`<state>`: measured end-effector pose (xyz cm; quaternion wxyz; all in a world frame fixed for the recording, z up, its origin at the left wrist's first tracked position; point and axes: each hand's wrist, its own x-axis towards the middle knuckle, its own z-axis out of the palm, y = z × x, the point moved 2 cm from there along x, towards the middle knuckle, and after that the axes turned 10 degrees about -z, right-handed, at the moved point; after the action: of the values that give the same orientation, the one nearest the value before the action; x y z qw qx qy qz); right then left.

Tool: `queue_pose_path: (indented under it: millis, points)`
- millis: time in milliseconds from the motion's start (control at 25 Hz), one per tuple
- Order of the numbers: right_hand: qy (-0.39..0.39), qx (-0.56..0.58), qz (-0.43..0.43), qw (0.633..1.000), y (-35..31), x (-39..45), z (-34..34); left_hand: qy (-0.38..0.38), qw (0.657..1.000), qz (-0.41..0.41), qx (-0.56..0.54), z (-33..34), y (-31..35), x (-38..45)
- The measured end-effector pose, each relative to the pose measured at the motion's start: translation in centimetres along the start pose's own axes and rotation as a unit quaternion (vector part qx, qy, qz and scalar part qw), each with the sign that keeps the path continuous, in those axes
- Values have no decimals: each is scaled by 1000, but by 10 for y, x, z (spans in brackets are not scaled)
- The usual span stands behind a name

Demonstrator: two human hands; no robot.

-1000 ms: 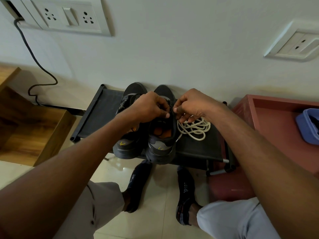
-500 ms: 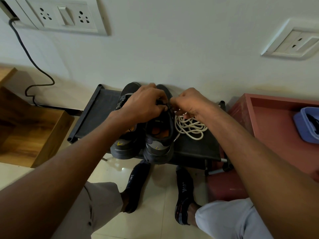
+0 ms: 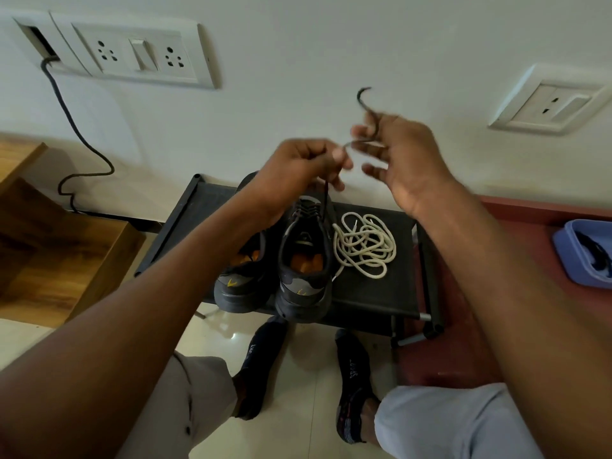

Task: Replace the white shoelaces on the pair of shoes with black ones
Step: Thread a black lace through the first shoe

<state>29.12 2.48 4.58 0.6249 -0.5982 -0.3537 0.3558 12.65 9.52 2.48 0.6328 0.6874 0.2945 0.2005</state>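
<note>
Two dark shoes with orange insoles stand side by side on a black rack: the left shoe and the right shoe. A black lace rises from the right shoe's eyelets. My left hand pinches it above the shoe. My right hand, raised and blurred, holds the lace's free end, whose tip curls upward. The removed white laces lie in a loose heap on the rack, right of the shoes.
A wall with socket plates and a hanging cable stands behind the rack. A wooden box sits at the left, a red tray with a blue container at the right. My socked feet rest on the tiled floor.
Both hands have lifted up off the right shoe, drawing the black lace upward. My right hand has swung up and right with the lace end. The white laces are now fully uncovered.
</note>
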Motion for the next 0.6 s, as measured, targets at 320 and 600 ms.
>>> queue_pose_path:
  millis: [320, 600]
  points:
    - [-118, -227, -48, 965, 11, -13, 16, 186, 982, -10, 28, -25, 22, -1]
    - [-30, -111, 17, 993, 8, -10, 10, 113, 943, -161, 268, -31, -20, 0]
